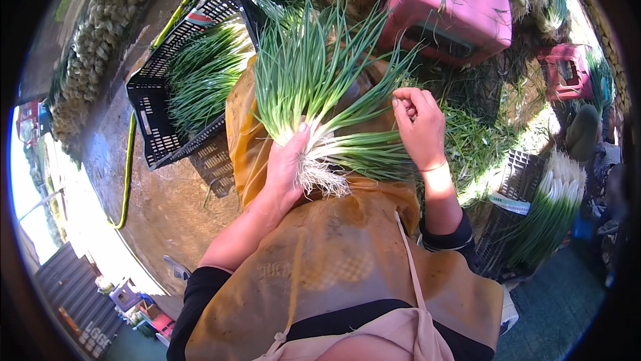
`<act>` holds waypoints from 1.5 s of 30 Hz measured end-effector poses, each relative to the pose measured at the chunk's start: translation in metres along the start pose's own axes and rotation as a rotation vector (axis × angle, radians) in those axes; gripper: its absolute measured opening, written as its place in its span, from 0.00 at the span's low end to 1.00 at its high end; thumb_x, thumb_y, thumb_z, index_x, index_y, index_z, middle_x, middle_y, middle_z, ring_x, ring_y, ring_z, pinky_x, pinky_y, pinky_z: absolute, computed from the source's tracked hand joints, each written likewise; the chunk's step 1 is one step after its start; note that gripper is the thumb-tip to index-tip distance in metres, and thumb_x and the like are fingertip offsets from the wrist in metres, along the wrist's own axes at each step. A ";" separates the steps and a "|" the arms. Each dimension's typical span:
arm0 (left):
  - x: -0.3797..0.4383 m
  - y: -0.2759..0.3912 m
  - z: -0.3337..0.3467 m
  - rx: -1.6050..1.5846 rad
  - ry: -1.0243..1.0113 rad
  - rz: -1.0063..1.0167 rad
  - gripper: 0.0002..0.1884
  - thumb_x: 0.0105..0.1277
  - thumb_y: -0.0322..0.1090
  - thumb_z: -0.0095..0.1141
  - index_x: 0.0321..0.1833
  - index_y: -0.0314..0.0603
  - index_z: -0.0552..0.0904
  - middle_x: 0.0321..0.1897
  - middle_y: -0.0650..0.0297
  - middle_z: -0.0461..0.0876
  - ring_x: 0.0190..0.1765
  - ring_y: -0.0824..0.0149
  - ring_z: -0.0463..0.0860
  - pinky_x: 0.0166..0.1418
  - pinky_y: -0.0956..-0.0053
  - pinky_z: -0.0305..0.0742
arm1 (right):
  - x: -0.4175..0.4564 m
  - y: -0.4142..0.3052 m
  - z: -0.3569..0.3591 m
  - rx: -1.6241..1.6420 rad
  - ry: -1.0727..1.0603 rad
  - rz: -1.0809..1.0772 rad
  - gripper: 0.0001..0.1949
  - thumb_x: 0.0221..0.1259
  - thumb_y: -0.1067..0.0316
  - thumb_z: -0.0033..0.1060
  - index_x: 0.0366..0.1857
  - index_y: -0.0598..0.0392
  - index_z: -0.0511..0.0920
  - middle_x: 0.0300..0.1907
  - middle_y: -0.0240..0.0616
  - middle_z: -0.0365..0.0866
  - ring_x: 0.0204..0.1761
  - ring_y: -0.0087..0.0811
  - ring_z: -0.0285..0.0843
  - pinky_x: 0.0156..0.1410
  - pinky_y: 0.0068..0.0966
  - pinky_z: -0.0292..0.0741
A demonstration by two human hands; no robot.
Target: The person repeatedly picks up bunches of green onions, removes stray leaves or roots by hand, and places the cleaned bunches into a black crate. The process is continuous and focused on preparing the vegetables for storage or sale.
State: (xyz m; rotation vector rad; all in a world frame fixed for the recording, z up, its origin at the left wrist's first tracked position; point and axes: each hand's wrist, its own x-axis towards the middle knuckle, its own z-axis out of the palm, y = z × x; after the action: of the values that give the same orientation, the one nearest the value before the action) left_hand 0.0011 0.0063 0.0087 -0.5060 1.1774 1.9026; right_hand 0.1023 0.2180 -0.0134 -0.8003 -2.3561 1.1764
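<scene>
A large bunch of green onions (320, 75) with white stems and stringy roots lies over my lap, its leaves fanned upward and to the right. My left hand (290, 158) grips it around the white stems, thumb on top, just above the roots. At the right side of the leaves, my right hand (420, 121) is raised with curled fingers, thumb near the forefinger; whether a leaf is pinched there is too small to tell. An orange-brown waterproof apron (345, 241) covers my lap beneath the bunch.
A black plastic crate (150, 126) holding green onions (210, 70) stands at left beside a yellow hose (129, 171). A pink plastic stool (455, 5) is ahead. Leaf trimmings (465, 146) litter the ground at right, near another black crate (521, 176) with green onions (551, 211).
</scene>
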 end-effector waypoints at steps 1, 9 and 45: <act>-0.001 0.000 0.001 0.006 0.009 0.004 0.22 0.74 0.34 0.57 0.67 0.37 0.70 0.56 0.53 0.82 0.54 0.59 0.85 0.58 0.58 0.84 | 0.001 0.002 0.001 0.054 0.016 0.088 0.05 0.63 0.70 0.67 0.40 0.55 0.83 0.30 0.32 0.79 0.29 0.24 0.76 0.37 0.23 0.74; 0.001 -0.003 -0.005 -0.012 -0.026 0.017 0.22 0.74 0.34 0.58 0.68 0.37 0.70 0.58 0.53 0.80 0.56 0.59 0.84 0.60 0.59 0.82 | 0.006 0.014 0.027 0.245 -0.200 0.409 0.15 0.70 0.57 0.64 0.31 0.59 0.81 0.17 0.23 0.73 0.23 0.12 0.61 0.29 0.18 0.62; 0.002 -0.009 -0.002 0.112 -0.131 0.120 0.17 0.74 0.35 0.59 0.61 0.34 0.75 0.51 0.57 0.84 0.50 0.67 0.84 0.54 0.67 0.84 | -0.017 -0.053 0.017 -0.055 -0.431 0.106 0.12 0.61 0.57 0.71 0.32 0.54 0.83 0.26 0.39 0.82 0.26 0.41 0.80 0.32 0.35 0.74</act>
State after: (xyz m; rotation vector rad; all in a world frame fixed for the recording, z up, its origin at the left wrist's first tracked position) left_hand 0.0071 0.0074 0.0009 -0.2510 1.2432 1.9260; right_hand 0.0889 0.1712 0.0188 -0.7579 -2.7273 1.4557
